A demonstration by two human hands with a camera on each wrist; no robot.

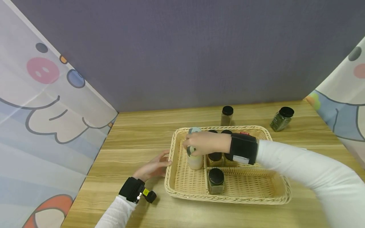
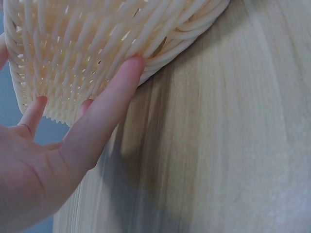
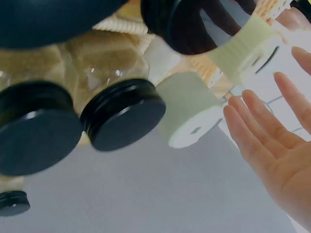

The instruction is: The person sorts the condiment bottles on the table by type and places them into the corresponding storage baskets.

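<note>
A pale woven basket [image 1: 228, 200] with compartments sits on the wooden table. My left hand [image 1: 152, 167] touches its left wall, fingers extended; in the left wrist view the fingertips [image 2: 133, 65] rest against the weave. Over the left compartment is my right hand [image 1: 203, 142], above two pale bottles, one nearer [image 1: 195, 163] and one farther [image 1: 195, 129]. The right wrist view shows that hand's fingers fairly straight beside the light green caps [image 3: 189, 109]; whether they touch is unclear. Black-lidded jars [image 3: 124, 114] stand close by in the middle compartment, partly hidden by the right arm.
A black-lidded jar [image 1: 215, 180] stands in the front compartment, by the divider. Behind the basket are a slim brown spice jar [image 1: 227, 116] and, farther right, a tilted jar of green herbs [image 1: 280, 121]. A grey partition [image 1: 199, 63] rises at the back.
</note>
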